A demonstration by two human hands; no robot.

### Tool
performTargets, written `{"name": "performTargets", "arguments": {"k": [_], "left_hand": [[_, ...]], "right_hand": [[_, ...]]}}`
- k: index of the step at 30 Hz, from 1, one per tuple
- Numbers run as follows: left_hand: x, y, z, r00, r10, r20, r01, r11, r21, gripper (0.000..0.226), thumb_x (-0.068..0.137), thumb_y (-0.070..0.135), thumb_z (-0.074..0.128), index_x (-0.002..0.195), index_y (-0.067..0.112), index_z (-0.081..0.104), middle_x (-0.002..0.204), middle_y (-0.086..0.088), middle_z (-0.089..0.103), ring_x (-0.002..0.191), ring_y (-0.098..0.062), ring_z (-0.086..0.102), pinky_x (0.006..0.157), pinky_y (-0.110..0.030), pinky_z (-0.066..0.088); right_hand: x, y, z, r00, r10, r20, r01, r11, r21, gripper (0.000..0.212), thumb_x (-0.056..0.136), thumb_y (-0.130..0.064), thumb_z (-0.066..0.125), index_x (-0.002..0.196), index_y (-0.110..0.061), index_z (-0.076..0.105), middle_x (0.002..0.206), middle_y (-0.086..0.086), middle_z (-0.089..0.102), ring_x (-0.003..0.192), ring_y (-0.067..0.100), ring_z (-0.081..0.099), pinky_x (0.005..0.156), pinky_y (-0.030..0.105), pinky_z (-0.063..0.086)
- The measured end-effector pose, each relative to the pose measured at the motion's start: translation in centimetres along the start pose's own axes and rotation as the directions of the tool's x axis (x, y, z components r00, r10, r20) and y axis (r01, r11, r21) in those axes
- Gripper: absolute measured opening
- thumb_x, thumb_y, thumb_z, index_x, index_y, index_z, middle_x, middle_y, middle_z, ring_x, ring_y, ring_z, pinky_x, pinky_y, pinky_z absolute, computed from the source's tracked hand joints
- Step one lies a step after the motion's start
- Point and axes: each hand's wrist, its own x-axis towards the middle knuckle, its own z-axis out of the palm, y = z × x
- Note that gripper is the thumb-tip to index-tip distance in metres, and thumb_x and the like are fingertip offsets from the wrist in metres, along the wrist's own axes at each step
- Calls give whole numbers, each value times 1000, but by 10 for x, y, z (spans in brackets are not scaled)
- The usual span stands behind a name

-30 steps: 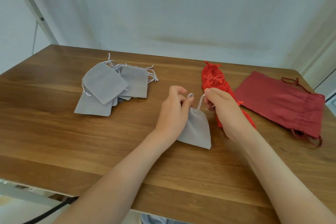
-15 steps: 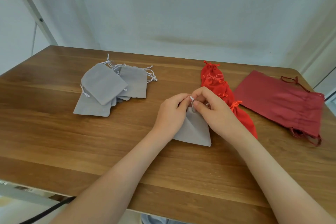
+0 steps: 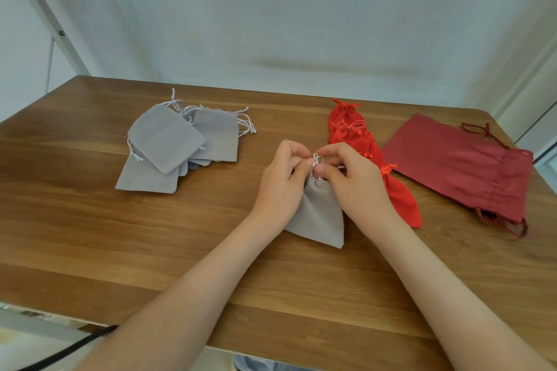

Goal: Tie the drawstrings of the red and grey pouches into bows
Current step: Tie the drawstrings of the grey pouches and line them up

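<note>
A small grey pouch point(image 3: 321, 214) lies on the wooden table point(image 3: 90, 235) in front of me, its neck gathered tight. My left hand point(image 3: 281, 184) and my right hand point(image 3: 354, 181) meet above the neck, and each pinches the white drawstring point(image 3: 317, 159), which shows small loops between the fingertips. A row of bright red pouches point(image 3: 355, 141) with drawn, tied necks lies just right of my right hand. Several flat grey pouches point(image 3: 168, 144) with loose white strings are piled at the left.
A larger dark red drawstring bag point(image 3: 464, 166) lies flat at the right near the table's edge. A white wall stands behind the table. A black cable point(image 3: 69, 349) hangs below the front edge at the left.
My hands, apart a second ago with the string pulled out to the right, have come together over the pouch's neck. Small loops of string now show between the fingertips.
</note>
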Motion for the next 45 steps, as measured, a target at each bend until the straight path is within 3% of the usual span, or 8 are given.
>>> {"name": "performTargets", "arguments": {"k": [4, 9, 13, 22, 26, 32, 39, 45], "left_hand": [[-1, -1, -2, 996, 67, 61, -68, 997, 21, 15, 97, 12, 48, 96, 23, 57, 90, 3, 68, 87, -7, 62, 77, -22, 47], [-3, 0, -2, 995, 97, 39, -97, 995, -10, 19, 97, 13, 49, 103, 31, 47, 78, -2, 68, 75, -11, 62, 71, -17, 43], [-3, 1, -6, 985, 144, 89, -143, 989, -25, 21, 97, 10, 49, 100, 30, 55, 84, 2, 68, 83, -12, 64, 80, -30, 49], [0, 3, -8, 975, 92, 204, -89, 996, -22, 13, 93, 17, 57, 103, 22, 64, 88, -2, 70, 87, -12, 64, 81, -26, 48], [-1, 5, -9, 977, 95, 191, -60, 982, -182, 8, 93, 11, 56, 92, 12, 63, 80, -4, 67, 78, -13, 64, 74, -23, 48], [-1, 5, -8, 984, 101, 146, -64, 968, -241, 9, 94, 9, 55, 87, 11, 61, 78, -5, 66, 73, -13, 64, 76, -41, 53], [-4, 5, -5, 989, 112, 101, -103, 990, -91, 4, 95, 15, 54, 92, 17, 55, 69, 10, 66, 69, -4, 63, 73, -26, 51], [-1, 2, -4, 1000, 10, 24, -11, 1000, 23, 5, 97, 22, 51, 94, 18, 52, 64, 13, 61, 63, 5, 55, 65, -13, 40]], "right_hand": [[1, -1, -3, 999, 30, 11, -30, 1000, -4, 12, 86, -9, 63, 89, -21, 64, 81, -8, 66, 74, -9, 54, 66, 5, 39], [2, 1, -6, 993, 115, -8, -114, 990, 87, 6, 85, -15, 67, 85, -21, 65, 78, -5, 66, 67, 3, 56, 64, 24, 43], [2, -2, -9, 991, 129, 29, -131, 980, 150, 11, 86, -15, 67, 91, -25, 67, 72, -6, 64, 64, 1, 56, 66, 24, 44], [0, -1, -13, 991, 127, 44, -133, 974, 182, 7, 84, -13, 68, 86, -19, 70, 77, 2, 66, 71, 8, 60, 68, 29, 48], [-1, -1, -14, 981, 144, 131, -179, 931, 318, 8, 87, -7, 64, 91, -9, 70, 75, 4, 65, 70, 12, 57, 66, 26, 45], [2, 3, -12, 959, 162, 234, -257, 846, 467, 15, 93, -6, 54, 100, -1, 66, 87, 19, 63, 77, 26, 54, 67, 30, 44], [3, 2, -15, 934, 225, 277, -328, 848, 416, 10, 93, -8, 56, 91, -5, 65, 70, 6, 60, 58, 11, 51, 49, 17, 41], [1, 0, -10, 973, 214, 91, -232, 918, 322, 12, 92, -10, 57, 82, -15, 63, 70, 2, 58, 56, 9, 51, 49, 20, 40]]}}
